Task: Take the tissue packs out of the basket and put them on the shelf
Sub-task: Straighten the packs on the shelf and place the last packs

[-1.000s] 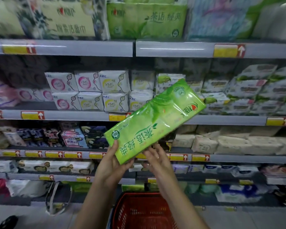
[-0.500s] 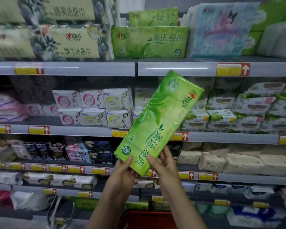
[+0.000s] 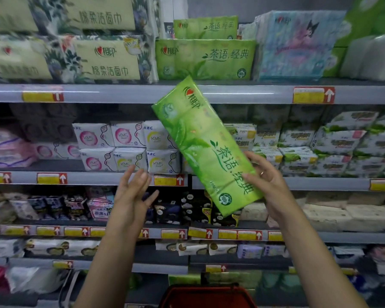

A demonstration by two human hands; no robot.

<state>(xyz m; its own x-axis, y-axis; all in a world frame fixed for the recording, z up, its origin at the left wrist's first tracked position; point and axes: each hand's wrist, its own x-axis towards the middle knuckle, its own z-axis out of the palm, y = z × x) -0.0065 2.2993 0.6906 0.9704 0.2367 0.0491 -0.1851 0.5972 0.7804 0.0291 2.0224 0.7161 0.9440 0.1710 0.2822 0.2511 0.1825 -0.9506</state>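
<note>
- One red basket (image 3: 206,295) sits lowest and nearest, its rim showing below the green tissue pack (image 3: 206,145); what is inside it cannot be seen.
- Left hand (image 3: 131,196) hangs just left of the pack, fingers spread, holding nothing, apart from it.
- Right hand (image 3: 268,185) has its fingers wrapped round the pack's lower right end.
- The one held pack tilts, its top corner reaching the top shelf (image 3: 120,94) edge.
- Above it on that shelf, two matching green packs (image 3: 205,58) are stacked.
</note>
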